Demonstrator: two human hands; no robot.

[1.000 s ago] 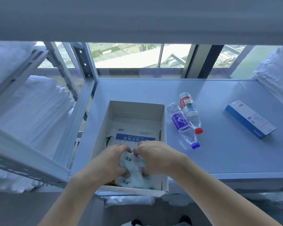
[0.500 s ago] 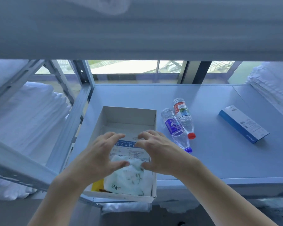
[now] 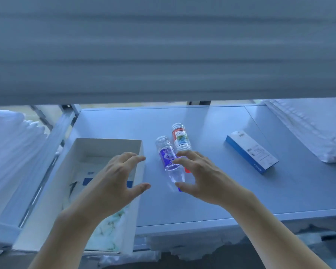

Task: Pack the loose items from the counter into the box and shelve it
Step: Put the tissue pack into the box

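White box [image 3: 105, 147] — stood open at 9 o'clock on the counter [image 3: 211, 123], holding a blue-labelled packet [image 3: 87, 178] and a white wrapped bundle [image 3: 107, 235]. Left hand [image 3: 114, 183] hovered over its right wall, fingers spread, holding nothing. Right hand [image 3: 204, 175] — fingers spread above the purple-labelled bottle [image 3: 168, 162], contact unclear. Red-labelled bottle [image 3: 180, 139] lay just beside. Blue carton [image 3: 251, 151] lay at 3 o'clock, apart.

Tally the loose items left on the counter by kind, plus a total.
Bottles: 2, purple-label and red-label
Blue carton: 1
Total: 3 still outside the box
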